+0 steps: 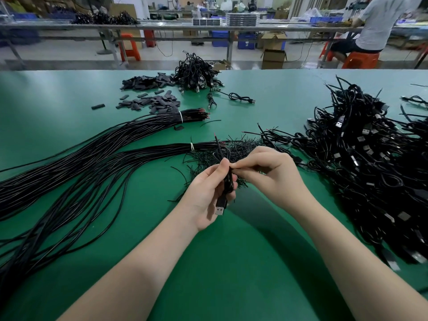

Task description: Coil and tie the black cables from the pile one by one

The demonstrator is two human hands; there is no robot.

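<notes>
Cable (228, 181) stands upright in the left hand (208, 193) grip; right hand (273, 172) pinches its top.

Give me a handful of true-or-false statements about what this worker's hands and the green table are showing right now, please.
1. The left hand grips a coiled black cable with a silver USB plug hanging below the palm. True.
2. The right hand lies flat on the green table mat. False: it is raised, its fingertips pinching at the top of the coil.
3. A big heap of black USB cables lies to the person's right. True.
4. The long straight black wire bundles on the left are loose, with no ties. False: white ties bind them near their far ends.
5. The flat dark grey sleeve pieces sit in a blue crate. False: they lie scattered on the mat.
</notes>
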